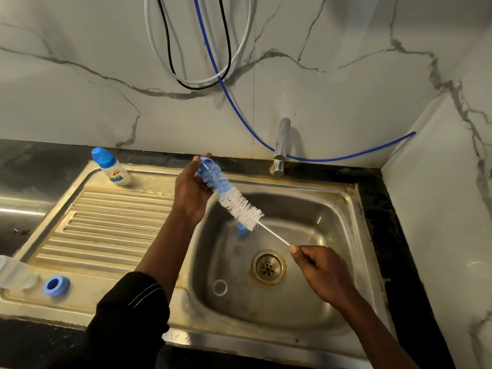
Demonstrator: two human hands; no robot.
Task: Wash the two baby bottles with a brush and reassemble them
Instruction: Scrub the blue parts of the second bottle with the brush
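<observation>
left hand (191,187) raised, gripping a blue piece (203,166); right hand (319,272) lower, pinching brush wire (274,234).

White marble-look tiles (80,102) with grey veins fill the upper half of the frame and meet a side wall (439,222) in a corner at right. Looped white, black and blue hoses (198,83) hang at top centre. A chrome tap (282,145) stands right of centre behind a stained steel sink (319,187), set in a black stone counter (40,153), its ribbed drainboard (111,225) at left. Warm light glints off the metal.
</observation>
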